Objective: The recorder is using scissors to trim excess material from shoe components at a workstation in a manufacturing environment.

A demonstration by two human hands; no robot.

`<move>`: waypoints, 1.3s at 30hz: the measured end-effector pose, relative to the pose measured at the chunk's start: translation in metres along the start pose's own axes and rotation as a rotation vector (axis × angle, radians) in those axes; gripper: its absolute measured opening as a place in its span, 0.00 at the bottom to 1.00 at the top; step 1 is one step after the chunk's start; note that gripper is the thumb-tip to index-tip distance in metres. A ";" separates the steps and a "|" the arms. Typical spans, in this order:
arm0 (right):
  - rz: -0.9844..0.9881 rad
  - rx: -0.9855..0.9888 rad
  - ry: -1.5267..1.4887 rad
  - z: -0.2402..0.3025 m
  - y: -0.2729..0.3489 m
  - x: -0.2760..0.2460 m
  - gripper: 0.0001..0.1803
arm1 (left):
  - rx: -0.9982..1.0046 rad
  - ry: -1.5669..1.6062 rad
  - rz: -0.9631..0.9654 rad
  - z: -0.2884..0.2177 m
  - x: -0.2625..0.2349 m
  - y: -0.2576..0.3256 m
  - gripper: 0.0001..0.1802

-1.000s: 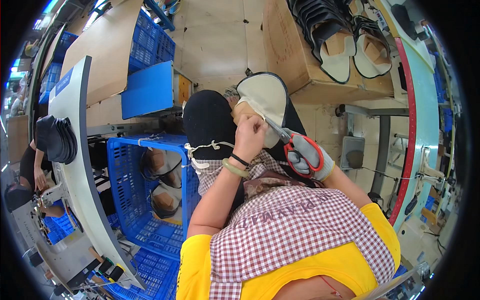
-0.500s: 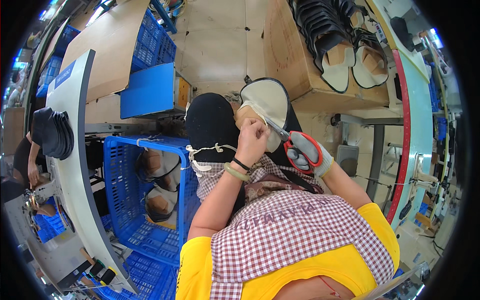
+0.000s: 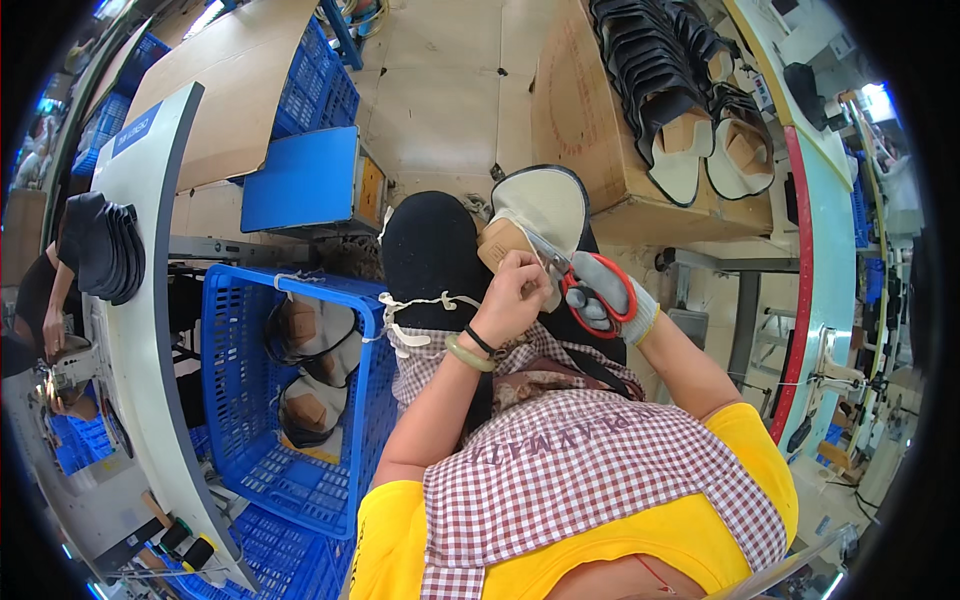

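Note:
A cream shoe upper point(image 3: 548, 196) with a black edge and a tan heel lining lies lining-side up over my lap. At its near edge, my left hand point(image 3: 512, 302) is closed in a pinch; the fingers hide exactly what part they grip. My right hand point(image 3: 598, 290), in a grey-palmed work glove, is wrapped round the red handles of a pair of scissors point(image 3: 630, 290). The scissor blades point up and left along the upper's tan lining, just beside my left fingertips. Whether the blades touch the material I cannot tell.
To my left stands a blue plastic crate point(image 3: 228, 400) with several uppers in it. A cardboard box point(image 3: 570, 130) at the far right bears rows of stacked uppers point(image 3: 650, 75). Black pieces point(image 3: 100, 250) lie on the left table, where another person's hand works at a machine.
The whole view has shifted slightly. Both hands stay at the upper's near edge, with the left fingers a little lower and the scissors still held beside them.

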State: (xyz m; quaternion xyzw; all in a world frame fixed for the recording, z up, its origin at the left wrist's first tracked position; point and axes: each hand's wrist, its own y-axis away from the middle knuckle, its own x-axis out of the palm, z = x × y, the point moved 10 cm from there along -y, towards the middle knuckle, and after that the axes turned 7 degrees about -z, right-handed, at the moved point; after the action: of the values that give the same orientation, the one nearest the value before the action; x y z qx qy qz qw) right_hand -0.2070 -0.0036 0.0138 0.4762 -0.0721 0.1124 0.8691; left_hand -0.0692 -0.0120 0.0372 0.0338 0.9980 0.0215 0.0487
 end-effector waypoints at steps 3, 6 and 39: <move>0.128 0.064 -0.138 0.002 -0.005 0.010 0.23 | 0.009 0.029 0.070 -0.001 0.002 0.001 0.03; 0.266 0.162 -0.335 -0.001 -0.004 0.024 0.24 | 0.033 0.017 0.106 -0.008 0.003 0.002 0.03; 0.062 -0.319 -0.169 0.024 0.010 -0.019 0.23 | 0.510 -0.595 -0.406 -0.052 -0.013 -0.024 0.04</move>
State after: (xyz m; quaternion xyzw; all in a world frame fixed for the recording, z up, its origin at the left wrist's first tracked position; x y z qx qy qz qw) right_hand -0.2286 -0.0210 0.0306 0.3378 -0.1765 0.0860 0.9205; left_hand -0.0634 -0.0392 0.0887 -0.1475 0.9002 -0.2464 0.3273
